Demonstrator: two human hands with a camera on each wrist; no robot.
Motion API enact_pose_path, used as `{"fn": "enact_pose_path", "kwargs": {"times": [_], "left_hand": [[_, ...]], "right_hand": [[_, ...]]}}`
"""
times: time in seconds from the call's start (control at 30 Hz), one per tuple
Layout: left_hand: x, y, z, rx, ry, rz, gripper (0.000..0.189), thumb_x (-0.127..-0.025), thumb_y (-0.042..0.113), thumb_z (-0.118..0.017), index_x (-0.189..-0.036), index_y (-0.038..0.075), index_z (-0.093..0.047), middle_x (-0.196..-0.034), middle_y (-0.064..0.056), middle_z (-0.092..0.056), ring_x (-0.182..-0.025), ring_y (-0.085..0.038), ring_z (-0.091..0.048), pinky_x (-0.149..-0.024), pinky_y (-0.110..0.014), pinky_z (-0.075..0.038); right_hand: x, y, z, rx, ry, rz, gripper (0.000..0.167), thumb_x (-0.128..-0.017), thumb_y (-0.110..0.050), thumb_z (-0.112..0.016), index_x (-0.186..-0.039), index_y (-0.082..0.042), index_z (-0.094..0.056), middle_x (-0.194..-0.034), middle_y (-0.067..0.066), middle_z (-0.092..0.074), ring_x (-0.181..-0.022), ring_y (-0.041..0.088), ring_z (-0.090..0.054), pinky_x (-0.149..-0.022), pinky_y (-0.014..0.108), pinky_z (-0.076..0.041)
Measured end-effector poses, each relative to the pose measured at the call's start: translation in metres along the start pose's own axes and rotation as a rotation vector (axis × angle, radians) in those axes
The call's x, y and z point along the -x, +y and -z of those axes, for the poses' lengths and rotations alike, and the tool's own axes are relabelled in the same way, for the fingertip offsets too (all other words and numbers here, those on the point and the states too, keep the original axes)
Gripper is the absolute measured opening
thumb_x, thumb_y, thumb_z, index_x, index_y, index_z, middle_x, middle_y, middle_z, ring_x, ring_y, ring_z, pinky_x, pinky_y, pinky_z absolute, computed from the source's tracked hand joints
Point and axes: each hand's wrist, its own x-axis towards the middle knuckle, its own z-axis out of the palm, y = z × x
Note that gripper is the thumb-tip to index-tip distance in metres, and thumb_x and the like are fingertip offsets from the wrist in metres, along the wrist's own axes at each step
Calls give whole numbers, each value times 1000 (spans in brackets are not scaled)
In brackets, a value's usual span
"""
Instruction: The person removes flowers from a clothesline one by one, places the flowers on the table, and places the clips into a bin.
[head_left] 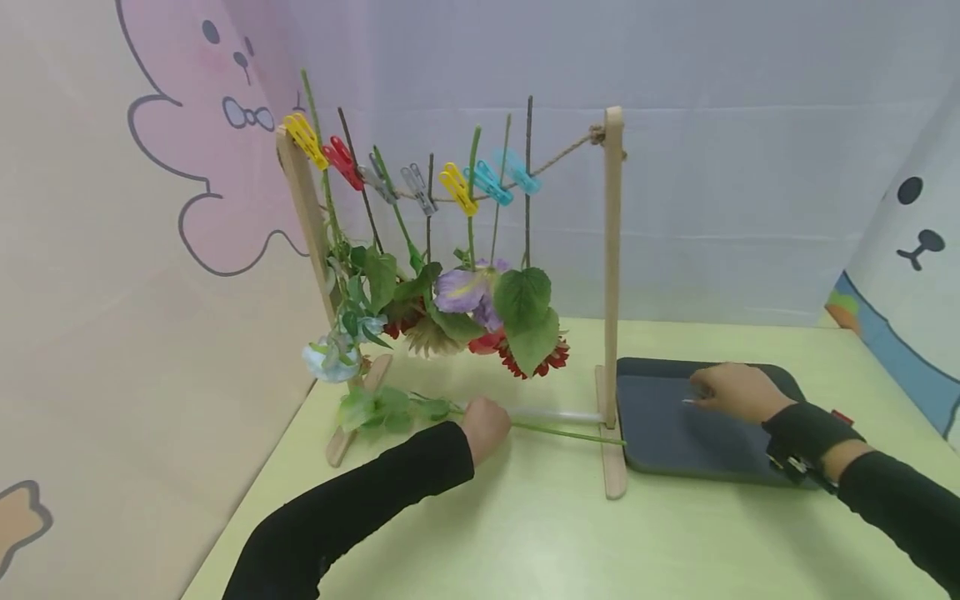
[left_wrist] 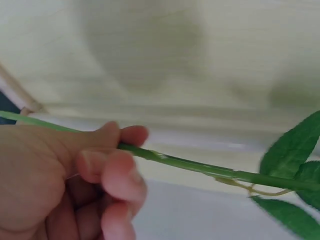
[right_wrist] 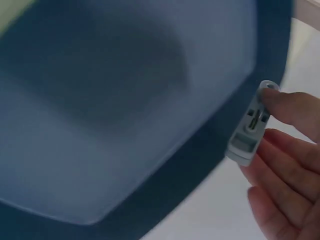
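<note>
My left hand point(head_left: 487, 427) pinches the green stem point(left_wrist: 190, 165) of an artificial flower between thumb and fingers, low in front of the wooden rack point(head_left: 612, 267). The stem lies roughly level, its green leaves point(head_left: 390, 408) to the left and its bare end to the right; no bloom can be made out. Over the dark tray point(head_left: 660, 433), my right hand point(head_left: 738, 392) holds a grey clothespin point(right_wrist: 251, 125) by thumb and fingers, as the right wrist view shows. From the rack's rope point(head_left: 562, 154) several flowers hang upside down, clipped by clothespins such as a yellow one point(head_left: 459, 190).
The rack's wooden feet point(head_left: 613, 467) stand on the pale green table point(head_left: 540, 542), joined by a white bar point(head_left: 555, 417). The tray sits right of the rack. A cartoon-printed curtain point(head_left: 750, 208) encloses the back and sides.
</note>
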Motion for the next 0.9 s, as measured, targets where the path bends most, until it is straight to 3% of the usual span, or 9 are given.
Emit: {"fn": "enact_pose_path", "kwargs": {"times": [0.07,0.13,0.2,0.33,0.47,0.5,0.7,0.9], "left_hand": [[-34,24,-77,16,52,-32,48,-85,19,-60,-52,22,-25,-55,6,-17,-55,-15,-10,-49,-38,-9],[-55,40,-124,43,62,-50,46,-86,23,-60,-51,24,-31,-52,8,-22,-53,-14,-14,-47,-38,-12],[-68,47,-151,75,104,-60,43,-85,25,-61,-50,25,-37,-48,9,-29,-49,-13,-18,-44,-36,-17],[-81,49,-180,138,156,-67,33,-83,23,-63,-54,26,-48,-46,8,-41,-45,-10,-30,-40,-36,-27],[-80,43,-182,158,145,-70,29,-84,22,-62,-58,26,-51,-48,8,-44,-45,-11,-36,-40,-37,-31],[-77,40,-176,157,152,-68,29,-83,22,-63,-58,25,-50,-48,8,-43,-45,-10,-35,-40,-37,-30],[-53,25,-123,161,176,-62,34,-80,20,-65,-54,23,-44,-45,7,-37,-43,-10,-31,-39,-34,-26],[-22,7,-64,176,165,-49,27,-84,20,-64,-59,25,-53,-51,9,-47,-48,-7,-37,-44,-30,-36]], "right_hand": [[2,2,-7,7,-35,-11,34,-75,-16,-73,-103,1,-64,-76,2,-63,-63,13,-56,-55,30,-46],[5,5,-13,6,-61,-11,35,-75,-16,-73,-103,2,-63,-74,0,-62,-61,12,-55,-54,30,-45],[7,6,-17,1,-70,-7,34,-75,-15,-72,-103,3,-63,-74,2,-63,-61,13,-57,-54,30,-46],[10,7,-23,18,-74,9,33,-76,-17,-73,-100,2,-63,-73,4,-64,-62,16,-59,-55,32,-48],[11,8,-26,29,-86,-5,34,-77,-18,-72,-102,2,-63,-71,2,-63,-60,14,-58,-54,32,-47],[12,9,-27,30,-89,-9,34,-77,-18,-72,-102,2,-63,-70,1,-63,-60,13,-57,-53,32,-47],[17,14,-30,47,-95,-5,33,-76,-17,-73,-101,2,-62,-67,0,-59,-57,10,-54,-51,30,-44],[16,14,-32,74,-125,-34,37,-74,-17,-74,-104,2,-61,-67,-1,-58,-57,10,-53,-51,30,-43]]}}
